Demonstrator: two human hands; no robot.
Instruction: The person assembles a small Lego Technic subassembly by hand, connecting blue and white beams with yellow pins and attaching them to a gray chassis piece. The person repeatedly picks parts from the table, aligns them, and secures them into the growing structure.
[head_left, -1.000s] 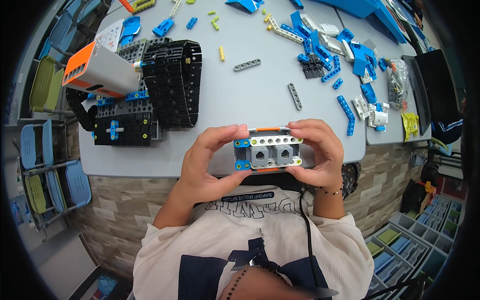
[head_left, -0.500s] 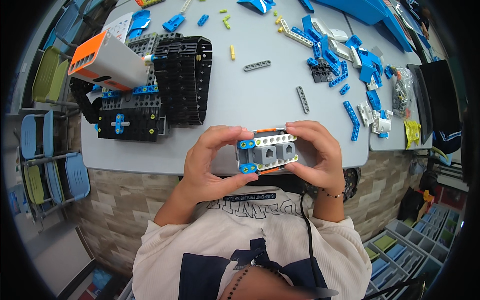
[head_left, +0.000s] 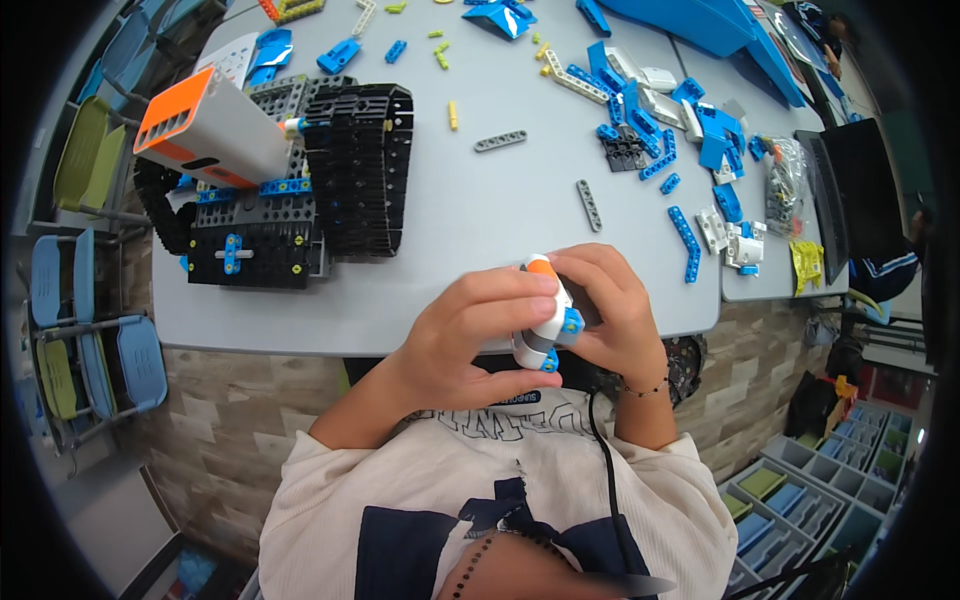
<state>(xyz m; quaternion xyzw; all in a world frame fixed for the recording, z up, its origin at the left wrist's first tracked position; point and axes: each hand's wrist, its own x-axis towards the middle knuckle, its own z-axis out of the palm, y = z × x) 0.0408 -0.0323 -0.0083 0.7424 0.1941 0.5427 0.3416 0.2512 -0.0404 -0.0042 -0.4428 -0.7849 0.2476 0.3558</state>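
White plastic module (head_left: 548,330), smooth and rounded with an orange patch and blue connectors, was held edge-on at the near edge of the table (head_left: 450,300). The left hand (head_left: 465,325) had its fingers closed round the curved shell; the right hand (head_left: 618,315) gripped the other side, its fingers partly hidden. Leftward stood a boxy tracked model (head_left: 355,170) with ribbed black treads. Beyond lay a perforated grey beam (head_left: 500,141) and a crinkled clear bag (head_left: 787,190).

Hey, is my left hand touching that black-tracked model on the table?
Apart. The head view shows bare grey tabletop between the left hand and the tracked model.
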